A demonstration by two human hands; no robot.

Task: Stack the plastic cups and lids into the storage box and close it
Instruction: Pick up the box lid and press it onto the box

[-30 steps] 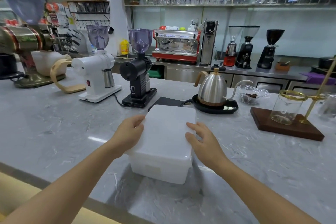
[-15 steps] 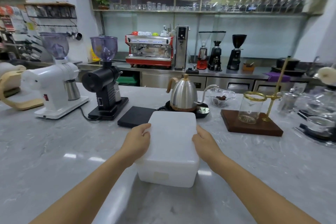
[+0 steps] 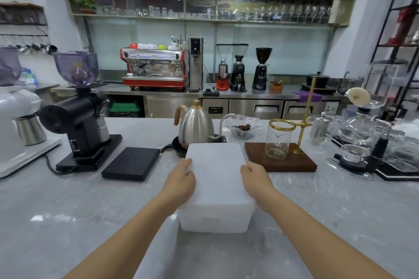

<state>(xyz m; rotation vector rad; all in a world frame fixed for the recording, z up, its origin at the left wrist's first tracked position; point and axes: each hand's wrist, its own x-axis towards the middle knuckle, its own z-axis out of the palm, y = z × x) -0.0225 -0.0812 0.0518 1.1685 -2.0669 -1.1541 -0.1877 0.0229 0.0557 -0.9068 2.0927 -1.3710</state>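
Counter: grey marble bar top (image 3: pixel 68 210), gooseneck kettle (image 3: pixel 196 125) at the back
Box: white storage box (image 3: pixel 215 188) sits mid-counter, lid on
Left hand (image 3: pixel 180 184): gripping box's left edge
Right hand (image 3: pixel 257 179): gripping right edge

Bright, even light came from overhead, glaring off the counter (image 3: pixel 68 210) along its left edge. Frame edges bowed and smeared; shadows stayed soft.

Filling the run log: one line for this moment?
storage box: lid on, on counter | left hand: grips left edge | right hand: grips right edge
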